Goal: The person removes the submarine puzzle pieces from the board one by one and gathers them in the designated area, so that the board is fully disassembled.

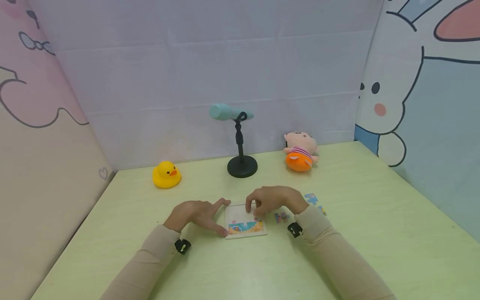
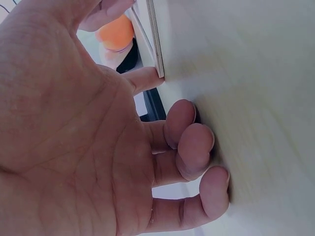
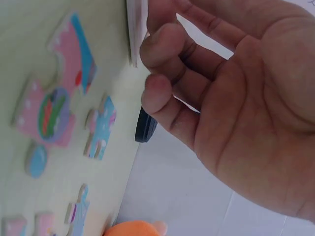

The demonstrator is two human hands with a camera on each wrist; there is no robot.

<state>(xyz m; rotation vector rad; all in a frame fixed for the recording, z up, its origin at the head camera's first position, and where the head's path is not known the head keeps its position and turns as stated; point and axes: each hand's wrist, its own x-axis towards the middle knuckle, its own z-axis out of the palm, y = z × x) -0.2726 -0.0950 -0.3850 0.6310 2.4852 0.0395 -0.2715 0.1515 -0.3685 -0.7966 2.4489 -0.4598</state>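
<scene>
A shallow puzzle board [image 1: 245,236] lies on the table, with picture pieces [image 1: 243,227] fitted along its near part and a pale bare area behind them. My left hand [image 1: 200,212] spans the board's left edge, index fingertip at the far corner and thumb at the near one. In the left wrist view its other fingers [image 2: 194,152] are loosely bent beside the board. My right hand [image 1: 271,199] hovers over the board's right part with bent fingers, index tip low over the pale area. Whether a piece sits between its fingertips is hidden.
Loose puzzle pieces [image 1: 282,217] lie right of the board, with more blue ones [image 1: 311,199] behind the right wrist. Farther back stand a yellow duck [image 1: 166,175], a turquoise microphone-like object [image 1: 228,112] on a black stand [image 1: 242,166], and a plush toy [image 1: 300,152].
</scene>
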